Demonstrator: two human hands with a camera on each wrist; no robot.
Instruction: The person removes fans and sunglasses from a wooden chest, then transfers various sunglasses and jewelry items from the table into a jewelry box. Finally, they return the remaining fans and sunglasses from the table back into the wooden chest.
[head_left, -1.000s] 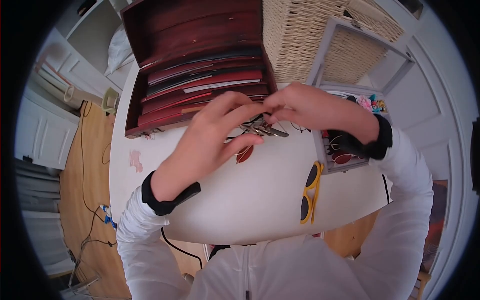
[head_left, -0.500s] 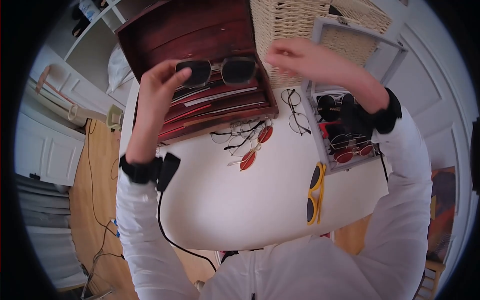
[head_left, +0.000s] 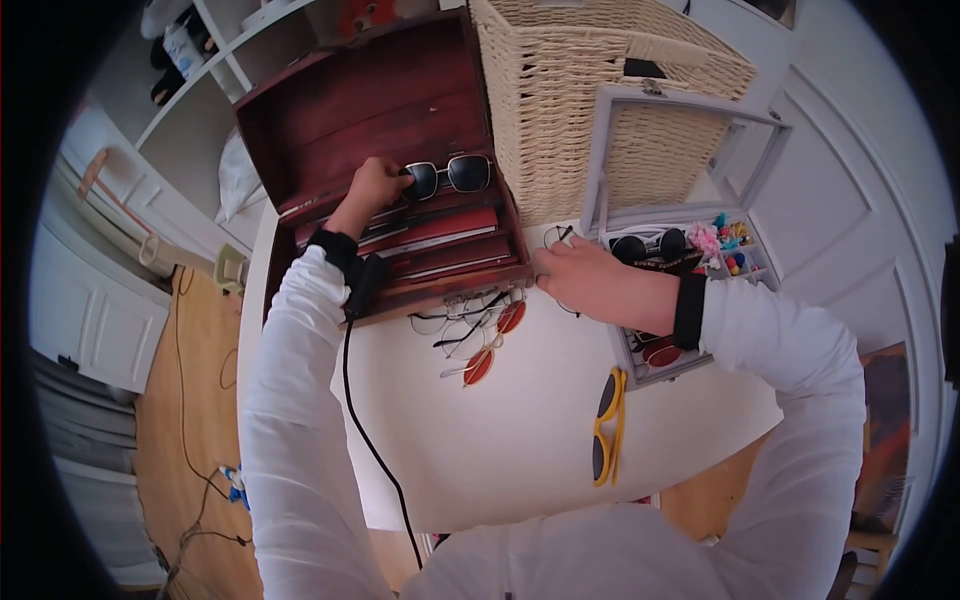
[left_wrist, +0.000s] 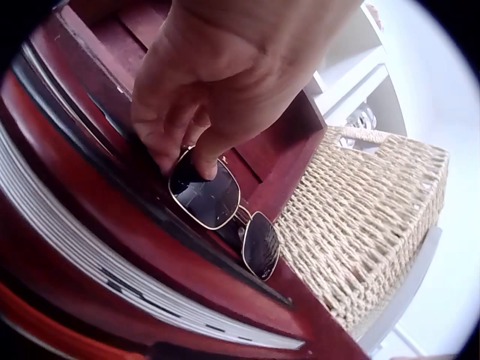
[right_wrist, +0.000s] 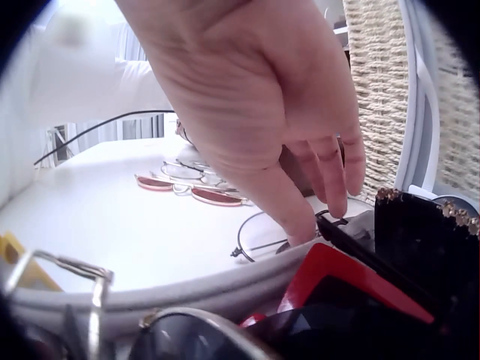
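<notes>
My left hand pinches one end of a pair of gold-rimmed sunglasses with dark squarish lenses. The sunglasses are over the back of an open dark red wooden box, against its raised lid. In the left wrist view, thumb and finger meet on the lens nearest the hand. My right hand reaches down over thin-framed round eyeglasses on the white table. In the right wrist view its fairly straight fingers are right at the eyeglasses, thumb apart from the fingers; the hand hides their middle in the head view.
Red and black folders fill the wooden box. Several glasses, some with red lenses, lie before it. Yellow sunglasses lie nearer me. Right stands a grey lidded case of glasses and trinkets; behind, a woven basket.
The sunglasses in my left hand have moved back to the box's rear by the lid. My right hand has come down from beside the basket to the round eyeglasses on the table.
</notes>
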